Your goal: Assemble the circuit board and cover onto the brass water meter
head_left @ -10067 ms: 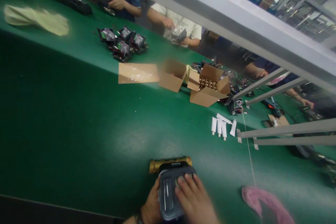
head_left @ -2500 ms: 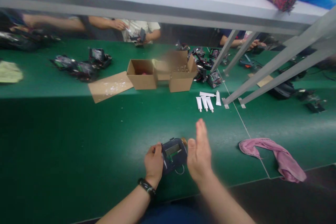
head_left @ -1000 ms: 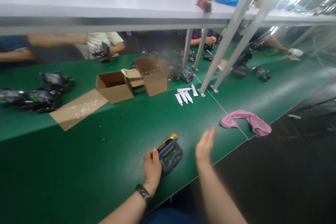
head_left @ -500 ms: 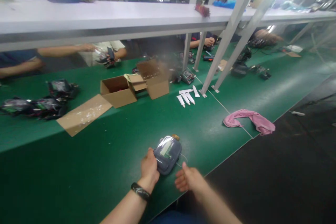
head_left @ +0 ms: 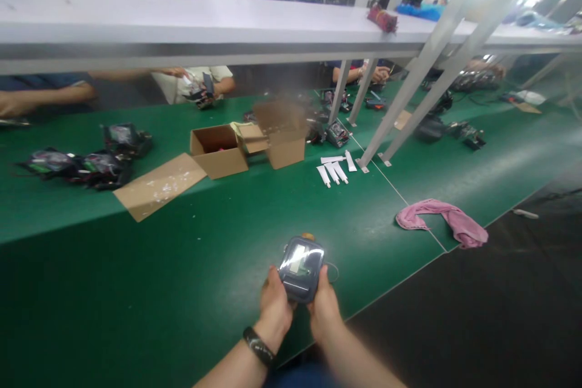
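Note:
A grey meter-like device (head_left: 302, 269) with a clear, shiny cover is held above the green bench near its front edge. A pale panel and a bit of green show through the cover. At its far end sits a brass-coloured fitting (head_left: 308, 236), and a thin pale wire (head_left: 335, 270) loops out on the right. My left hand (head_left: 275, 303) grips the device's left side, thumb along the edge. Around the right side closes my right hand (head_left: 325, 303). The fingers of both hands are partly hidden beneath it.
White tubes (head_left: 335, 171) lie beyond the device. Left of them are an open cardboard box (head_left: 222, 160), a cardboard sheet (head_left: 161, 187) and dark electronic assemblies (head_left: 102, 167). A pink cloth (head_left: 464, 227) lies rightward. Metal posts (head_left: 411, 91) support a white shelf (head_left: 204, 18). Co-workers' hands (head_left: 218, 86) work opposite.
My right hand has come in from beside the device and closed on its right side. The device has turned slightly in my left hand. The camera view has shifted a little.

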A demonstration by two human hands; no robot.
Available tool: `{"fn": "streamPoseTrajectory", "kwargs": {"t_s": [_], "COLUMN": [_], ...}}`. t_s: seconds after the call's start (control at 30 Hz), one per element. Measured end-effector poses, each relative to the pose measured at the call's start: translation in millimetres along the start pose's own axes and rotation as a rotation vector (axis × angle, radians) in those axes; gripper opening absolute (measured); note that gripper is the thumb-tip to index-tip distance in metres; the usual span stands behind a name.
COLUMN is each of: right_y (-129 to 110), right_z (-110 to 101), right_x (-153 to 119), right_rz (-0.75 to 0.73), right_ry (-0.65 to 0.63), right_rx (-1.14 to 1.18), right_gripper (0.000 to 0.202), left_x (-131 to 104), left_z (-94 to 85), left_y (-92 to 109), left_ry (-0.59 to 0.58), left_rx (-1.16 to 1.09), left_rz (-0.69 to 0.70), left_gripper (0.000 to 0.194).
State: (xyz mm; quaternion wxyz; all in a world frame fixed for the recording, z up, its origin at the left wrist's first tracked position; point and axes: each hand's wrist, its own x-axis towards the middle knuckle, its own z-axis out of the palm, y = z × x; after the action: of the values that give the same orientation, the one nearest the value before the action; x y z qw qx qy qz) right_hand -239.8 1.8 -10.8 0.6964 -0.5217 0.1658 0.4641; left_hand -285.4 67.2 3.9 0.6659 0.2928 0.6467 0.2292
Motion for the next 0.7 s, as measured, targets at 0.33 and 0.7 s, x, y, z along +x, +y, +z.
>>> {"fn": "streamPoseTrajectory", "kwargs": {"t_s": [0.33, 0.7], "right_y": [-75, -55], "right_z": [-30, -46], "right_x": [27, 10], "right_rz": [-0.564, -0.712], "right_ry": [-0.066, -0.129], "right_rx": [-1.583, -1.813], "right_gripper": [0.058, 0.045], "left_x": [5, -11], "left_z": [-55.4, 14.5], "left_y": [6, -8], "left_ry": [-0.346, -0.426], "left_rx": [0.719, 1.294], "left_rz": [0.411, 1.102], "left_gripper": [0.020, 0.044]}}
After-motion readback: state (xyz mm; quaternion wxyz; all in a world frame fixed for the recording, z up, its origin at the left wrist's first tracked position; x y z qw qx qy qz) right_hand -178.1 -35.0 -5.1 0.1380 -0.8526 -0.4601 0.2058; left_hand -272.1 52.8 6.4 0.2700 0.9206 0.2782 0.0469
